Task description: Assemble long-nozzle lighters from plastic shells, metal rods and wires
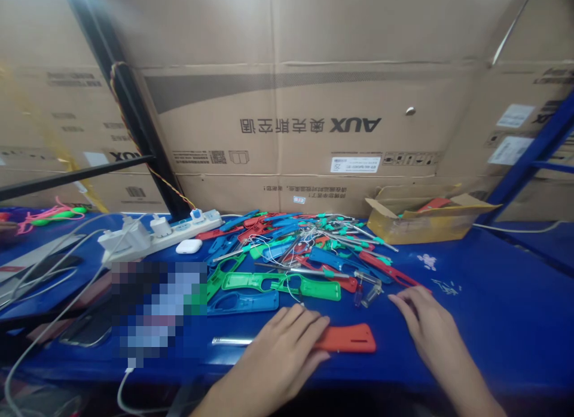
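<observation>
On the blue table near its front edge lies a red lighter with a metal tube pointing left. My left hand covers its middle, fingers wrapped over it. To the right, my right hand rests low over the table, thumb and forefinger apart, by the end of a red shell piece. The other fingers curl under and are partly hidden. Small clear parts lie between the hands. Green shell halves and a blue shell half lie behind my left hand.
Behind them spreads a pile of coloured shells, metal tubes and wires. An open cardboard box stands at the back right. A power strip, white earphone case and cables are at left. Large cardboard sheets rise behind.
</observation>
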A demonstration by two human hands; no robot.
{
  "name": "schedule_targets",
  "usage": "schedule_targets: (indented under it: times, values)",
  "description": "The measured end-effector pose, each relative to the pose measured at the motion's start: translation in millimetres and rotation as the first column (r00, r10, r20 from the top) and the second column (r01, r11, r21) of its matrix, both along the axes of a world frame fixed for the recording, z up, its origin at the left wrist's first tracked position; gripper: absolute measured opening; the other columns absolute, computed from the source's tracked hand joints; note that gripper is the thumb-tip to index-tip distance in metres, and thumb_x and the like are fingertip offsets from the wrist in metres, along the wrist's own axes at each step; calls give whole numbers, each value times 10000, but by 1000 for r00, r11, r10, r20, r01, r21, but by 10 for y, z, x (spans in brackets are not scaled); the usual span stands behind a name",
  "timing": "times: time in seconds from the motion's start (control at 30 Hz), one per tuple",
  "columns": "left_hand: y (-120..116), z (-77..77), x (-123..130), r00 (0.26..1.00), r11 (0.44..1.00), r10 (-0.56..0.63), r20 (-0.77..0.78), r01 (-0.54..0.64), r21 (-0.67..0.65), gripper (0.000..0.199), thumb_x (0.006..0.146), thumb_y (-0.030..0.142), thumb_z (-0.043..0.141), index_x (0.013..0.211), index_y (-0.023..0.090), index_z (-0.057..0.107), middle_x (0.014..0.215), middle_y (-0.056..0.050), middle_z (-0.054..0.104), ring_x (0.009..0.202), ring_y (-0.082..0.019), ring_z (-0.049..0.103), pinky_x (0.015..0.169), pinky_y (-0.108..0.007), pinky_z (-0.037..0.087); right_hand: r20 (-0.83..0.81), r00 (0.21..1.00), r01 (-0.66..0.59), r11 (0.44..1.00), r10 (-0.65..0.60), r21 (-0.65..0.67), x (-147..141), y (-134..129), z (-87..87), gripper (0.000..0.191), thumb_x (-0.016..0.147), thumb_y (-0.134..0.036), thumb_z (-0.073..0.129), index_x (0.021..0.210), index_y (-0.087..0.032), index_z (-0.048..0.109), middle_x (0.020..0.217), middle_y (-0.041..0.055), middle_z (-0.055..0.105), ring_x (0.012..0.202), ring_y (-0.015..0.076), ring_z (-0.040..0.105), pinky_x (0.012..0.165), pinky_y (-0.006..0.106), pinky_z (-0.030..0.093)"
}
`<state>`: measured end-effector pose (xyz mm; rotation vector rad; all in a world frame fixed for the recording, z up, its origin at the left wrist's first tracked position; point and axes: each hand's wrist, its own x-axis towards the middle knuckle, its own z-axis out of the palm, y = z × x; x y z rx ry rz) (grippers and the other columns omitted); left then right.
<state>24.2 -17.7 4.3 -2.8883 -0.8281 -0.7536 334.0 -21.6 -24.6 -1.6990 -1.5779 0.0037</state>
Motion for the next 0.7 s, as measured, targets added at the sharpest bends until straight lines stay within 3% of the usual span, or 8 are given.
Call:
schedule_targets:
  times: [0.1,0.2,0.27,0.7]
  values:
    - [-1,-7,-1,1000,1000,3,-13,-3,-3,361,1097,367,431,1361,156,558,1294,-76,694,1165,-283,645,959,-483,577,-127,981,-155,986,145,-69,-139,-74,128,507,963,-685,476,802,-237,652,887,74,704,830,252,691,762,332,512]
    - [-5,-7,0,1000,1000,4,-25,-4,-15,360,1093,361,443,1365,152,553,1300,-78,689,1168,-287,640,965,-483,574,-280,896,-397,905,346,-154,-352,-155,275,366,1000,-529,536,820,-234,654,907,44,692,880,215,668,810,272,509]
    - [-7,0,0,1000,1000,1,-29,-2,-23,358,1093,356,442,1365,148,550,1302,-81,686,1166,-289,637,966,-484,572,-333,850,-481,859,408,-174,-457,-181,323,328,1008,-473,552,808,-228,639,911,36,678,889,202,652,828,257,498]
    - [-25,16,-15,998,997,3,-63,-8,-76,369,1080,350,480,1390,153,522,1338,-81,669,1209,-302,619,995,-519,562,-366,820,-531,824,440,-197,-389,-178,217,296,994,-454,596,795,-234,596,952,12,637,951,184,618,897,254,453]
